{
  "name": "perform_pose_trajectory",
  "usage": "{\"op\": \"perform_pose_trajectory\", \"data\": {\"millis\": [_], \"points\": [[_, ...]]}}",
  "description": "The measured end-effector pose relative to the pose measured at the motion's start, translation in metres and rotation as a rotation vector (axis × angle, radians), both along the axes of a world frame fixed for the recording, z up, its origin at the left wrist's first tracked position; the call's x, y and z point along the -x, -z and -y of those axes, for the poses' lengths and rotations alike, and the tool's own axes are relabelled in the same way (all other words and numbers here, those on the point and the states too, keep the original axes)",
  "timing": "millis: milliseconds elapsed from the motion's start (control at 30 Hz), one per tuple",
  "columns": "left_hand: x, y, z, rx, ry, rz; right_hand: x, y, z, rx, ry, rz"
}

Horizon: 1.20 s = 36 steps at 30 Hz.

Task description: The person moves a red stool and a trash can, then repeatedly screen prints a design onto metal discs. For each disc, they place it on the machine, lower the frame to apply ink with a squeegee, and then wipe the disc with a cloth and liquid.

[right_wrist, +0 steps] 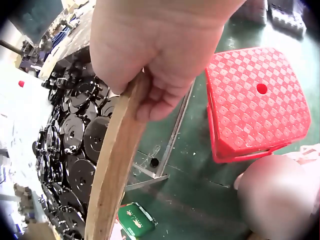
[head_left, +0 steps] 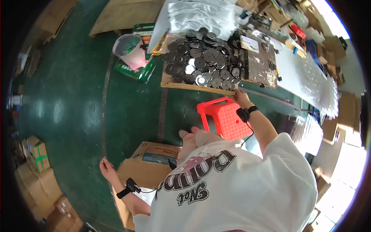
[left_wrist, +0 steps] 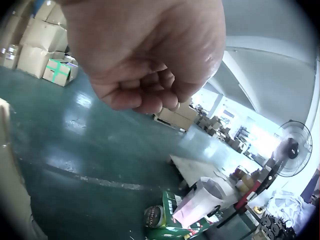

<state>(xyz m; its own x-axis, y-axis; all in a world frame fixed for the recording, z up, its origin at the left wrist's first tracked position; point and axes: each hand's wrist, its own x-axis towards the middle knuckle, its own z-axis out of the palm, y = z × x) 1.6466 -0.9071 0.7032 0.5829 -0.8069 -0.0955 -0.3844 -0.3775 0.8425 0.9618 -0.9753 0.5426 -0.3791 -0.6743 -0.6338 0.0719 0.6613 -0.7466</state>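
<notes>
My right hand point(head_left: 242, 99) grips the end of a wooden strip point(head_left: 198, 88) along the front edge of the worktable, thumb and fingers on either side of it in the right wrist view. Behind this strip lies a wide heap of shiny black metal discs point(head_left: 208, 58) with centre holes. Out at the left, away from the table, hangs my left hand point(head_left: 107, 169) above the floor. Its fingers point(left_wrist: 150, 102) are loosely curled, with no object showing in them.
A red plastic stool point(head_left: 234, 121) stands just below my right hand. An open cardboard box point(head_left: 143, 174) is beside my legs. Left of the table, a pinkish bin point(head_left: 133, 58) rests on a green carton point(head_left: 145, 73). A metal plate point(head_left: 259, 65) adjoins the discs.
</notes>
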Motion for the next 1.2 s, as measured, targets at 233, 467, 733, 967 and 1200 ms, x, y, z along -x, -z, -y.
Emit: {"op": "perform_pose_trajectory", "data": {"millis": [233,467,733,967,1200], "points": [[0.001,-0.017,0.098,-0.011,0.186,0.019,-0.017,-0.003,-0.022,0.094,0.351,0.252],[-0.025,-0.038,0.193,-0.092,0.228,0.017,0.017,-0.005,-0.024,0.019,0.493,0.483],[-0.071,-0.043,0.299,-0.121,0.409,0.115,-0.036,0.111,-0.094,-0.460,0.424,0.131],[-0.180,-0.003,0.421,-0.163,0.487,0.035,-0.181,0.215,-0.128,-0.456,-0.278,-0.112],[-0.319,0.044,0.463,-0.346,0.635,0.203,-0.366,0.155,0.128,-0.101,-1.334,-0.822]]}}
